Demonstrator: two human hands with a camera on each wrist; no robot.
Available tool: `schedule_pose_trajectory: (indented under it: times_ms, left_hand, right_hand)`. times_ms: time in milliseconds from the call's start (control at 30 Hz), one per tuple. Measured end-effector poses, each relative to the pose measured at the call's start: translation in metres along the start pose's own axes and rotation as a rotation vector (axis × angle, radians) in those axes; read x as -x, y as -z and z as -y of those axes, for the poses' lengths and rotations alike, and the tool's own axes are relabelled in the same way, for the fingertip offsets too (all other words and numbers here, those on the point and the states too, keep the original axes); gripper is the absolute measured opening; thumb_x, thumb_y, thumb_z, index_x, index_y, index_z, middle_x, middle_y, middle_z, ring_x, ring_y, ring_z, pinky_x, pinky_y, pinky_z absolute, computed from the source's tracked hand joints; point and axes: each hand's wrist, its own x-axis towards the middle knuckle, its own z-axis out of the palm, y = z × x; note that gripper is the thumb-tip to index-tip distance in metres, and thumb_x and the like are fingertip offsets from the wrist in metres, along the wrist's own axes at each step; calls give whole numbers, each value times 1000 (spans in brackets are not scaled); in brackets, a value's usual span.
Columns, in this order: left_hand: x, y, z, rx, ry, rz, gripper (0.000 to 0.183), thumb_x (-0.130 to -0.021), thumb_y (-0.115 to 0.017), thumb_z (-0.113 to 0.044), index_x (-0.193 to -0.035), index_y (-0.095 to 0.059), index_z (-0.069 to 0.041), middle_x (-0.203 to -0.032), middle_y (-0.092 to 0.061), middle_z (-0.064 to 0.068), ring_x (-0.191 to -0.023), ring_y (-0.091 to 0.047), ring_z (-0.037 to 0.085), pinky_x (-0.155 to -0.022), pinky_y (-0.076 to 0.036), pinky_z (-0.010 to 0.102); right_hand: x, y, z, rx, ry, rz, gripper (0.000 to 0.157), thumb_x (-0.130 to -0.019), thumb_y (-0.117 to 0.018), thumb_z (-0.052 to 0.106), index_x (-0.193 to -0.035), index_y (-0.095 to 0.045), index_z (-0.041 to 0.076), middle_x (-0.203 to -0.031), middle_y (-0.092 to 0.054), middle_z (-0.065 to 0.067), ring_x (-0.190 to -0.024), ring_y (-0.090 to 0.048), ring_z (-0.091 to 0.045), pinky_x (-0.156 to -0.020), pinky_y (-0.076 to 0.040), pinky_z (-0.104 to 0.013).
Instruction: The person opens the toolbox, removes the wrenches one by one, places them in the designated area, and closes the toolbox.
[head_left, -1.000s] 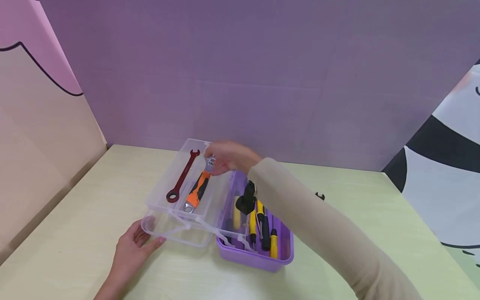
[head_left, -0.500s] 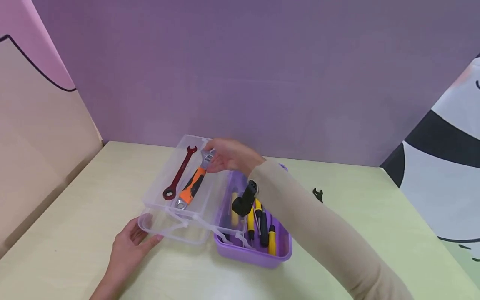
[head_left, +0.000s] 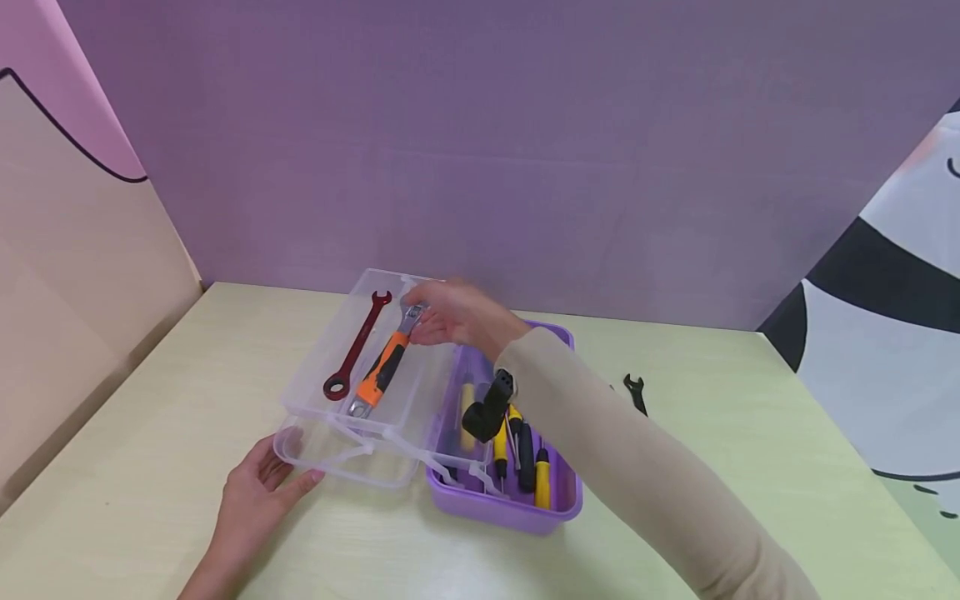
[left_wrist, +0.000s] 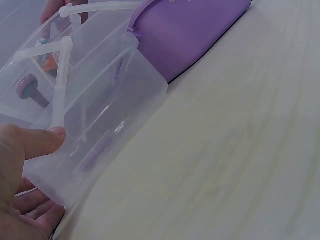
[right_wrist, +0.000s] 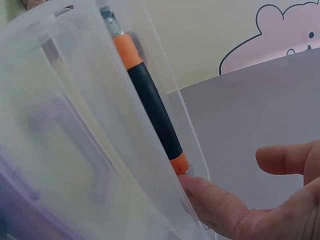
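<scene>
A purple toolbox [head_left: 498, 518] stands on the table with its clear tray [head_left: 311, 392] swung out to the left on hinged arms. In the tray lie a red combination wrench [head_left: 358, 346] and, beside it, an adjustable wrench [head_left: 386, 367] with an orange and black handle. My right hand [head_left: 453, 315] is over the tray's far side, fingers right at the adjustable wrench's head; the right wrist view shows the thumb [right_wrist: 282, 159] held apart from it. My left hand [head_left: 255, 492] holds the near-left corner of the clear bin [left_wrist: 107, 140] under the tray, thumb in front, fingers curled behind.
Screwdrivers with yellow handles [head_left: 543, 479] and a black-handled tool [head_left: 527, 458] lie inside the purple box. A dark open-ended wrench [head_left: 635, 392] lies on the table to the right, partly behind my sleeve [head_left: 637, 450]. A purple backdrop [head_left: 480, 158] rises behind the table.
The adjustable wrench has shifted left in the tray, nearer to the red wrench, and my right fingers have loosened around its head. My left hand keeps its place at the corner.
</scene>
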Motion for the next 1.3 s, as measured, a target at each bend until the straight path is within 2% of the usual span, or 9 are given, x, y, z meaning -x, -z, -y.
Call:
schedule_pose_trajectory:
  times_ms: [67, 167, 367, 500, 633, 700, 933, 1133, 1300]
  left_hand:
    - [0, 0, -1, -1, 9, 2, 69, -82, -74, -7, -139, -36, 7, -143, -41, 29, -129, -45, 38, -90, -46, 5]
    - [0, -1, -1, 3, 17, 5, 69, -83, -73, -6, -139, -35, 7, -143, -40, 30, -129, -45, 38, -90, -46, 5]
    - [0, -1, 2, 2, 13, 6, 70, -82, -73, -5, -139, -35, 8, -142, -40, 32, -129, -45, 40, -94, -49, 13]
    - [0, 0, 3, 0, 10, -3, 69, -82, -74, -5, -138, -36, 7, -141, -42, 30, -128, -46, 38, -89, -47, 5]
    - [-1, 0, 3, -9, 9, -8, 69, -81, -75, -7, -138, -38, 6, -141, -43, 29, -127, -46, 35, -85, -44, 0]
    - [-1, 0, 3, -4, 6, -5, 69, -81, -75, -7, -138, -38, 6, -141, -43, 29, -126, -46, 35, -85, -45, 1]
    - [-1, 0, 4, -3, 5, 0, 70, -81, -75, -8, -138, -37, 7, -141, -42, 30, -127, -46, 39, -87, -46, 3]
    - [0, 0, 2, 0, 6, -5, 70, -81, -75, -7, -138, -37, 7, -141, -43, 29, -126, -48, 33, -86, -45, 1]
    - [0, 1, 3, -5, 4, -6, 70, -82, -74, -7, -139, -36, 8, -141, -41, 31, -127, -46, 38, -88, -47, 4]
  right_hand:
    - [1, 0, -1, 10, 10, -4, 45, -95, -56, 13, -136, -43, 1, -133, -48, -30, -119, -55, -41, -103, -48, -44]
    - [1, 0, -2, 29, 24, -5, 45, -94, -57, 12, -134, -43, -2, -132, -49, -30, -117, -56, -39, -102, -49, -42]
    - [1, 0, -4, 86, 44, -13, 43, -93, -58, 11, -131, -43, -5, -128, -50, -27, -106, -62, -34, -98, -52, -39]
    - [1, 0, -4, 104, 53, -8, 40, -93, -58, 10, -127, -46, -7, -124, -53, -27, -96, -62, -31, -97, -52, -39]
    - [0, -2, -4, 122, 42, -12, 41, -92, -58, 10, -126, -46, -11, -122, -57, -28, -100, -63, -32, -96, -53, -38]
    - [0, -3, -4, 133, 33, -24, 42, -92, -59, 10, -125, -45, -13, -121, -59, -28, -101, -64, -31, -95, -54, -37]
    - [-1, -5, -3, 139, 20, -56, 40, -91, -61, 9, -123, -46, -12, -107, -63, -24, -80, -63, -24, -92, -55, -35]
    - [0, -5, -3, 155, 19, -65, 40, -91, -62, 9, -124, -48, -8, -112, -63, -24, -84, -64, -25, -92, -55, -35]
    - [0, -6, -2, 167, 20, -65, 39, -91, -63, 11, -124, -50, -4, -113, -62, -22, -91, -65, -26, -91, -56, -33]
